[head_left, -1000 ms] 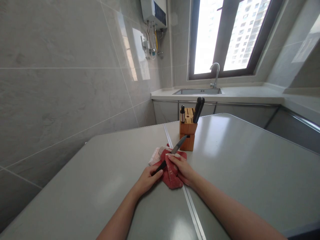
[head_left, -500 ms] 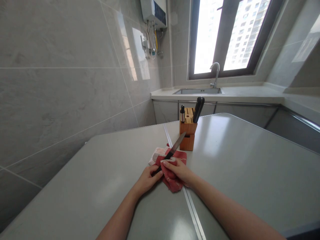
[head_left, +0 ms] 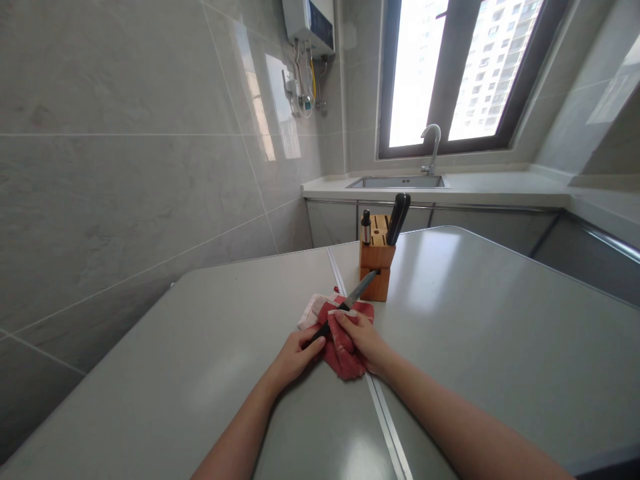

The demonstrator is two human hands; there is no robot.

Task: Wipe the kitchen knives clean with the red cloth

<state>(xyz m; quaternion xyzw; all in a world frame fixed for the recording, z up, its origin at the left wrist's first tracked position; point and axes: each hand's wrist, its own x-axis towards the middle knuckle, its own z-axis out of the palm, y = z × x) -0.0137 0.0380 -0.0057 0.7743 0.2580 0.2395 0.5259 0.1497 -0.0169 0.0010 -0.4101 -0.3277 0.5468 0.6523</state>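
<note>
A knife (head_left: 361, 289) with a black handle points up and to the right, its blade tip in front of the knife block. My left hand (head_left: 297, 352) is closed around the rear of its handle. A red and white cloth (head_left: 345, 357) lies bunched under and around the handle. My right hand (head_left: 361, 337) pinches a fold of this cloth against the handle near the blade; part of the handle is hidden by it. Just beyond stands the wooden knife block (head_left: 378, 257), holding a large black-handled knife (head_left: 399, 219) and a smaller dark-topped tool (head_left: 366, 227).
The pale table (head_left: 225, 320) has a metal seam (head_left: 385, 417) running lengthwise. Past it, a counter carries a sink (head_left: 400, 182) and a tap (head_left: 434, 147) below the window. A water heater (head_left: 310, 25) hangs on the tiled wall at left.
The blade has tilted lower and its tip sits slightly further right. My right hand with the cloth fold has slid a little up the handle toward the blade.
</note>
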